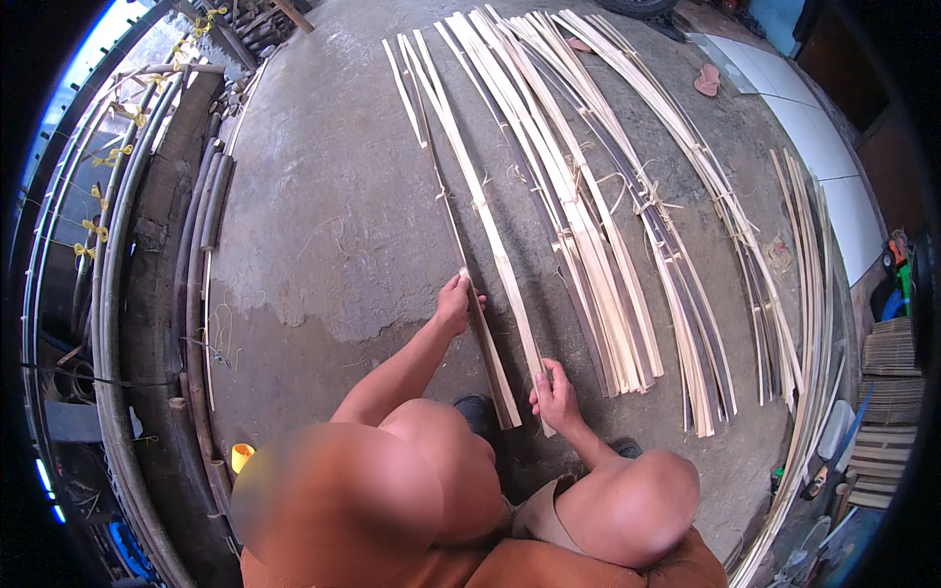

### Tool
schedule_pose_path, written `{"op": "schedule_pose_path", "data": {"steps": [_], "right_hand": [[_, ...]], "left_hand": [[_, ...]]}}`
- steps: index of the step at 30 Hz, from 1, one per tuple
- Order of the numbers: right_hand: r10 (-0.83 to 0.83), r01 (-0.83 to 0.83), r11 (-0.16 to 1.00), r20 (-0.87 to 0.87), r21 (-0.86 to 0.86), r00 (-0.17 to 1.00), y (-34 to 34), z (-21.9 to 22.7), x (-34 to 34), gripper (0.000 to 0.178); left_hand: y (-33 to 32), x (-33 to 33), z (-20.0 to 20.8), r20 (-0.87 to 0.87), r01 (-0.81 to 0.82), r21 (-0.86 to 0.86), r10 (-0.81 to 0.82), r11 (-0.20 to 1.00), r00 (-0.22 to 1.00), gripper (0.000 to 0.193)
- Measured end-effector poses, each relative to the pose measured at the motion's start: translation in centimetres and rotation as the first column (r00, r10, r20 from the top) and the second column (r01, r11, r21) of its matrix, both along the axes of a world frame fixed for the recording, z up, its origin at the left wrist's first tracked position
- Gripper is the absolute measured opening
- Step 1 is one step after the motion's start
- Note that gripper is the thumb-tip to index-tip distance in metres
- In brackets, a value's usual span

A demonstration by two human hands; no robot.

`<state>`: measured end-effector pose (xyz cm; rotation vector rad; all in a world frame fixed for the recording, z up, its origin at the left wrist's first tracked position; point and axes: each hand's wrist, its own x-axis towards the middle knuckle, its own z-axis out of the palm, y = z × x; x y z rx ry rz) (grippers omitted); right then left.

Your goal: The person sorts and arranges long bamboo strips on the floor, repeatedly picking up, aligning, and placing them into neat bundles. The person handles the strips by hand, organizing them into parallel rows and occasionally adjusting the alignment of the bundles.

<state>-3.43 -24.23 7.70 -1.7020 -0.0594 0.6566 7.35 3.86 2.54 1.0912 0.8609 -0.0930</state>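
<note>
My left hand [455, 304] is closed round a long dark-skinned bamboo strip [496, 377], which runs away from me along the floor. In my right hand [556, 396], nearer my knees, the fingers grip the near end of a pale bamboo strip [510, 284]. The two strips lie side by side with a narrow gap, and their far ends come close together. Just right of them lies a wide bundle of pale split bamboo [578, 235], tied with thin strands.
More tied bamboo bundles [686, 284] lie further right, beside loose strips [814, 265]. A pink sandal [707, 80] and a tyre [637, 6] are at the far right. Bamboo poles [196, 206] line the left side, near a yellow cup-like object [242, 457]. Woven slatted pieces [887, 392] sit at the right edge.
</note>
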Motion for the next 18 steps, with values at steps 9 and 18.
{"op": "schedule_pose_path", "data": {"steps": [9,18], "right_hand": [[0.091,-0.033,0.979,-0.287,0.202,0.954,-0.5,-2.7,4.4,0.041],[0.160,-0.069,0.954,-0.298,0.293,0.941,-2.3,-0.5,7.3,0.043]], "left_hand": [[2.6,0.7,0.4,0.108,0.234,0.033,-0.236,0.972,0.966,0.035],[0.7,1.8,3.5,0.152,0.097,-0.009,-0.094,0.995,0.984,0.029]]}}
